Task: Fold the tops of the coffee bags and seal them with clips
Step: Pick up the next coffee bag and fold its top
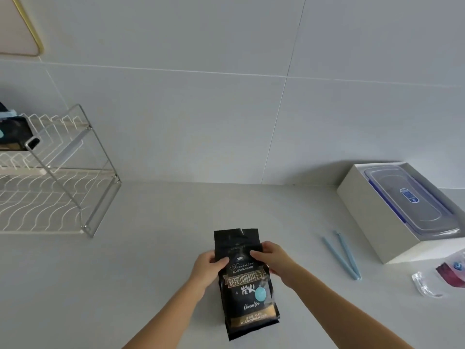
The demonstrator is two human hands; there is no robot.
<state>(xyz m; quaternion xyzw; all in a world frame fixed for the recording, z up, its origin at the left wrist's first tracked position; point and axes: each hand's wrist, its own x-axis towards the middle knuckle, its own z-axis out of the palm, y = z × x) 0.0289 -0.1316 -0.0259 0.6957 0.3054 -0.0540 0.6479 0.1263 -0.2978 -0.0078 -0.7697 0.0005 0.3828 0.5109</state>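
Observation:
A black coffee bag with gold and white lettering stands on the pale counter in front of me, its top unfolded and upright. My left hand grips the bag's left edge just below the top, thumb on the front. My right hand grips the right edge at the same height. A light blue sealing clip, opened into a V, lies flat on the counter to the right of the bag, apart from both hands.
A wire dish rack stands at the left, with another dark bag on its upper shelf. A white box holding a clear lidded container sits at the right. A crumpled plastic packet lies near the right edge.

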